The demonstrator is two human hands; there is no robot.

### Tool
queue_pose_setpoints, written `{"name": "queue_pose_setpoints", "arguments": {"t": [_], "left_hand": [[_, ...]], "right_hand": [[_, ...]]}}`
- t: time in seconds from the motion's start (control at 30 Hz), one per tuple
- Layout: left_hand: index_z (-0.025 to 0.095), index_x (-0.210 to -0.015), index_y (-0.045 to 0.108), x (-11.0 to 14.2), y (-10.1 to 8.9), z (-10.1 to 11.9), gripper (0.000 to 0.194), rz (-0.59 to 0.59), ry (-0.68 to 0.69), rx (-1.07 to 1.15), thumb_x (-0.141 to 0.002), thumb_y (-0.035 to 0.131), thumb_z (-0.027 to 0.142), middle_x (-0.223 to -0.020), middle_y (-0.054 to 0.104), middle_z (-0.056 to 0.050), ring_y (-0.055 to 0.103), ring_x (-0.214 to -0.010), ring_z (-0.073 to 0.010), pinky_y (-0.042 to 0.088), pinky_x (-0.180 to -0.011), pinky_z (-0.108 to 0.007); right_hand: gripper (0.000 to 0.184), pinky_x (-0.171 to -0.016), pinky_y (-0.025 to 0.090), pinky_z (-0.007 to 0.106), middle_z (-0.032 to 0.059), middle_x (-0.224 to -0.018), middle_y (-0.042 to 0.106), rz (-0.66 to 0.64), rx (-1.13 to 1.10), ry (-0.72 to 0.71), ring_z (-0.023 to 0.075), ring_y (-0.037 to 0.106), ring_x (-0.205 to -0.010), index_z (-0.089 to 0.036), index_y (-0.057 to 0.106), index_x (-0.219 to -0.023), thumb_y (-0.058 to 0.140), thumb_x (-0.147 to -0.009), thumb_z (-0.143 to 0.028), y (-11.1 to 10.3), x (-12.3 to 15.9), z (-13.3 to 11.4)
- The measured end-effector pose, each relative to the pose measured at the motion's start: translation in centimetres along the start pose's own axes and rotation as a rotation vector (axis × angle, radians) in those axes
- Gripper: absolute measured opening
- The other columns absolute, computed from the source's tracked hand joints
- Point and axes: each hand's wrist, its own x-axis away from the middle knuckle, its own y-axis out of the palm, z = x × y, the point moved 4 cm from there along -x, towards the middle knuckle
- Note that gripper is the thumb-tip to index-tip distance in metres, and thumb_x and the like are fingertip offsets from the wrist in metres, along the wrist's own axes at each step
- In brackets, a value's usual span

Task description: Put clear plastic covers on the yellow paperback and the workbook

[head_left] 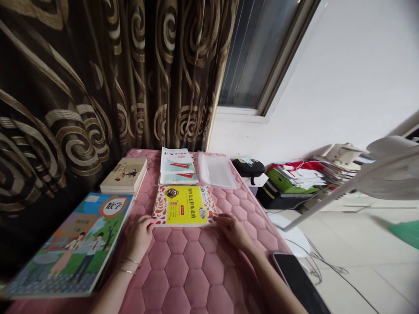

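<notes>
Head view: from my remote seat I see a yellow-covered workbook (185, 206) lying flat at the centre of a pink quilted mat (193, 266), long axis crosswise, top toward 12 o'clock. The left hand (139, 237) and right hand (233, 231) rest open on its lower corners, gripping nothing visibly. A math textbook (70, 244) lies at 8 o'clock, a smartphone (296, 279) at 4 o'clock.

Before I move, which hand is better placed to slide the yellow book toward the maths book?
Left, probably. Your left hand is at the near left corner of the yellow book, on the side facing the maths book; your right hand is at the opposite corner.
</notes>
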Motion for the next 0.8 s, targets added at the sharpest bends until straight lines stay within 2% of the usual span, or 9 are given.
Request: {"name": "queue_pose_setpoints", "arguments": {"t": [0.1, 0.17, 0.23, 0.3, 0.43, 0.53, 0.7, 0.8], "left_hand": [[0.022, -0.099, 0.072, 0.9, -0.3, 2.7, 0.021, 0.067, 0.047, -0.245, -0.086, 0.056, 0.018, -0.131, 0.062, -0.011, 0.058, -0.117, -0.0315, 0.043, -0.096, -0.051], [0.019, -0.105, 0.071, 1.4, -0.1, 4.6, 0.023, 0.101, 0.113, -0.342, -0.084, 0.062, 0.022, -0.138, 0.057, -0.014, 0.051, -0.124, -0.0358, 0.036, -0.101, -0.058], [0.018, -0.108, 0.07, 1.5, 0.6, 6.2, 0.025, 0.11, 0.188, -0.369, -0.084, 0.064, 0.021, -0.139, 0.056, -0.014, 0.049, -0.127, -0.0357, 0.033, -0.104, -0.059], [0.019, -0.107, 0.07, 1.4, 1.4, 7.1, 0.023, 0.111, 0.257, -0.364, -0.085, 0.062, 0.016, -0.138, 0.058, -0.012, 0.048, -0.129, -0.0332, 0.032, -0.107, -0.057], [0.022, -0.104, 0.07, 0.7, 2.5, 7.3, 0.026, 0.12, 0.342, -0.355, -0.089, 0.053, 0.01, -0.126, 0.066, -0.009, 0.054, -0.123, -0.0288, 0.036, -0.106, -0.055], [0.021, -0.099, 0.07, 0.5, 2.8, 7.1, 0.026, 0.132, 0.352, -0.359, -0.089, 0.05, 0.008, -0.117, 0.069, -0.008, 0.057, -0.119, -0.0268, 0.038, -0.104, -0.052], [0.02, -0.095, 0.07, 0.6, 2.4, 6.9, 0.026, 0.124, 0.345, -0.371, -0.089, 0.05, 0.005, -0.111, 0.071, -0.008, 0.059, -0.115, -0.0264, 0.04, -0.102, -0.051], [0.02, -0.099, 0.07, 0.8, 1.8, 6.1, 0.028, 0.103, 0.34, -0.367, -0.087, 0.05, 0.004, -0.117, 0.068, -0.009, 0.058, -0.117, -0.0281, 0.038, -0.104, -0.054]], "right_hand": [[0.026, -0.098, 0.041, 0.047, 0.0091, -0.126, 0.062, -0.018, 0.194, 0.001, 0.0281, 0.055, -0.118, -0.027, 0.073, -0.106, 0.054, -0.09, -0.034, -0.5, -1.9, -2.2], [0.028, -0.1, 0.039, 0.044, 0.0096, -0.128, 0.06, -0.04, 0.284, -0.024, 0.0257, 0.056, -0.116, -0.026, 0.069, -0.113, 0.05, -0.093, -0.032, 0.0, -4.3, -4.1], [0.032, -0.1, 0.038, 0.037, 0.0102, -0.131, 0.058, -0.112, 0.366, -0.073, 0.0228, 0.054, -0.118, -0.024, 0.064, -0.121, 0.045, -0.096, -0.028, 1.4, -7.2, -5.8], [0.032, -0.101, 0.037, 0.036, 0.0107, -0.132, 0.058, -0.175, 0.439, -0.094, 0.0226, 0.052, -0.12, -0.023, 0.062, -0.123, 0.042, -0.098, -0.028, 3.0, -10.3, -6.8], [0.032, -0.098, 0.038, 0.039, 0.0139, -0.127, 0.059, -0.23, 0.483, -0.073, 0.0261, 0.055, -0.117, -0.019, 0.061, -0.121, 0.042, -0.097, -0.028, 5.2, -15.2, -6.9], [0.033, -0.094, 0.041, 0.038, 0.0136, -0.125, 0.061, -0.264, 0.5, -0.061, 0.0263, 0.057, -0.115, -0.019, 0.063, -0.118, 0.039, -0.098, -0.03, 5.9, -17.0, -6.2], [0.033, -0.092, 0.042, 0.036, 0.0137, -0.122, 0.064, -0.292, 0.507, -0.03, 0.0262, 0.059, -0.112, -0.018, 0.066, -0.113, 0.04, -0.097, -0.032, 5.8, -17.7, -5.4], [0.03, -0.085, 0.045, 0.032, 0.0127, -0.114, 0.069, -0.314, 0.478, -0.002, 0.0247, 0.064, -0.103, -0.018, 0.07, -0.106, 0.047, -0.094, -0.034, 5.2, -16.9, -4.9]]}}
